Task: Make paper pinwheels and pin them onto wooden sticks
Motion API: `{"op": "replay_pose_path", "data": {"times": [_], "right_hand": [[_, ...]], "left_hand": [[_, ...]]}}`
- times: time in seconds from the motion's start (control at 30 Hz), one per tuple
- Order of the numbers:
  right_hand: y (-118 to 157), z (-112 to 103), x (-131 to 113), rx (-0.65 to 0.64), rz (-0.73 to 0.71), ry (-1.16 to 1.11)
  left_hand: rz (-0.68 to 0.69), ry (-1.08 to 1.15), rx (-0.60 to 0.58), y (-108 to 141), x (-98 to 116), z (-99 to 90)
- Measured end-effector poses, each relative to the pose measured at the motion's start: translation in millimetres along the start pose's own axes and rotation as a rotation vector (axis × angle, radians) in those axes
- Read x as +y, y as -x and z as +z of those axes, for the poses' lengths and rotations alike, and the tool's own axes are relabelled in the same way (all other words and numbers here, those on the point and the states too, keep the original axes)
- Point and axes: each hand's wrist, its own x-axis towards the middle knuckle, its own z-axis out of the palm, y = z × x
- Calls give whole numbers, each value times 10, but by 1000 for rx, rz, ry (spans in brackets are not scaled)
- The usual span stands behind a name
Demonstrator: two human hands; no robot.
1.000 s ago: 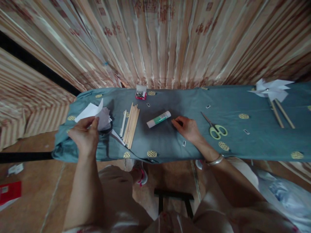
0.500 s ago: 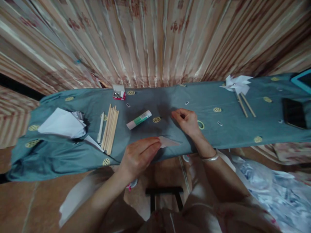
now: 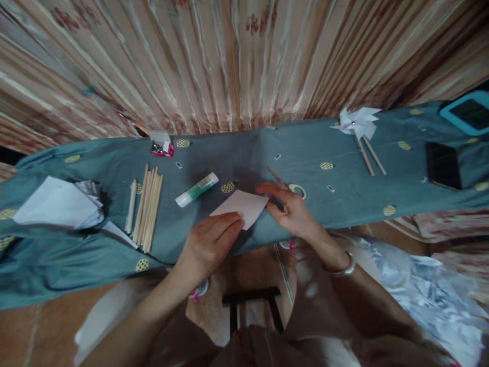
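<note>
My left hand (image 3: 214, 242) pinches a white paper square (image 3: 244, 201) near its lower edge, holding it over the front of the table. My right hand (image 3: 288, 209) is at the paper's right corner, thumb and forefinger apart on either side of it; whether they touch the paper I cannot tell. Just behind the right hand lie scissors (image 3: 297, 191) with a pale green handle, partly covered by that hand. A glue stick (image 3: 197, 189) with a green label rests beyond the left hand. Left of it are several wooden sticks (image 3: 148, 209) and a white pen (image 3: 131, 206).
A paper stack (image 3: 57, 204) and a loose paper piece (image 3: 119, 234) lie at the left. At the back stands an open box of small metal pieces (image 3: 162, 145). Rightward are a white pinwheel (image 3: 357, 122), a phone (image 3: 443, 165) and a blue-framed tablet (image 3: 468, 112). A curtain (image 3: 229, 61) hangs behind.
The paper in my left hand has turned so its broad face shows. My right hand has opened its fingers and come to the paper's corner. The view has shifted slightly right.
</note>
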Motion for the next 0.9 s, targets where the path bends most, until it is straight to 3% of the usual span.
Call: {"op": "replay_pose_path", "data": {"times": [0.1, 0.2, 0.43, 0.67, 0.9], "right_hand": [[60, -34, 91, -127, -40, 66], [130, -67, 95, -206, -53, 110], [224, -22, -45, -335, -23, 28], [183, 98, 53, -265, 117, -13], [106, 202, 71, -115, 148, 33]], "left_hand": [[20, 35, -78, 74, 17, 217], [23, 64, -68, 143, 38, 342], [-86, 157, -77, 116, 64, 371], [-402, 316, -112, 166, -83, 428], [-460, 298, -153, 258, -169, 454]]}}
